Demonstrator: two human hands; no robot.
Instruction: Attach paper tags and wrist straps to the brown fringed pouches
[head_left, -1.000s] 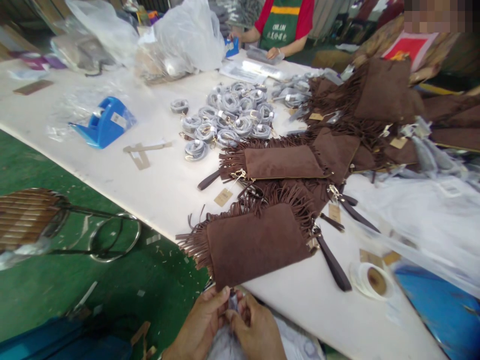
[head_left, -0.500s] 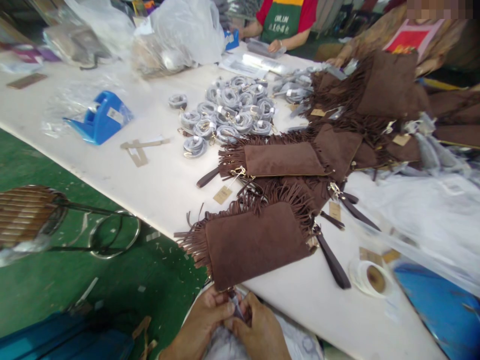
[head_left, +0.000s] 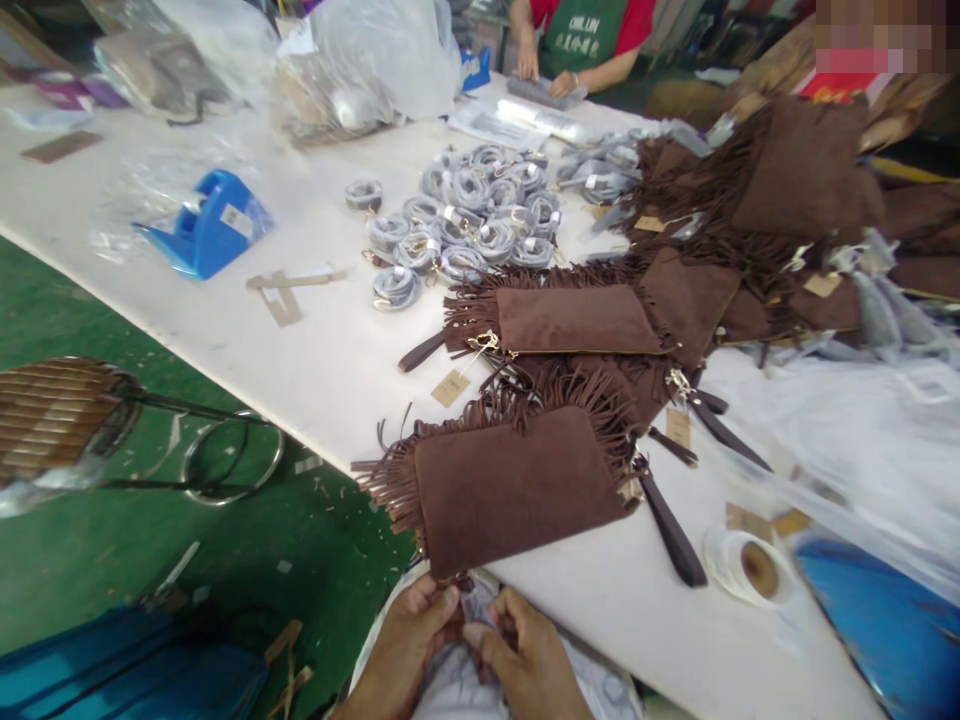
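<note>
Brown suede fringed pouch (head_left: 510, 490) on desk (head_left: 315, 360) edge; below, both hands, left (head_left: 409, 640) and right (head_left: 525, 655), pinch a small grey item (head_left: 474, 612).

Two hands near, one blue tape dispenser (head_left: 206, 222) far left, one tape roll (head_left: 752, 567) near right, about twenty grey strap coils (head_left: 465, 225), several fringed pouches (head_left: 517, 480), uncountable.

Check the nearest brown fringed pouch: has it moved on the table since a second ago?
No. The fringed pouch keeps its overhang at the table edge and its place beside the tape roll; only the camera shifted.
</note>
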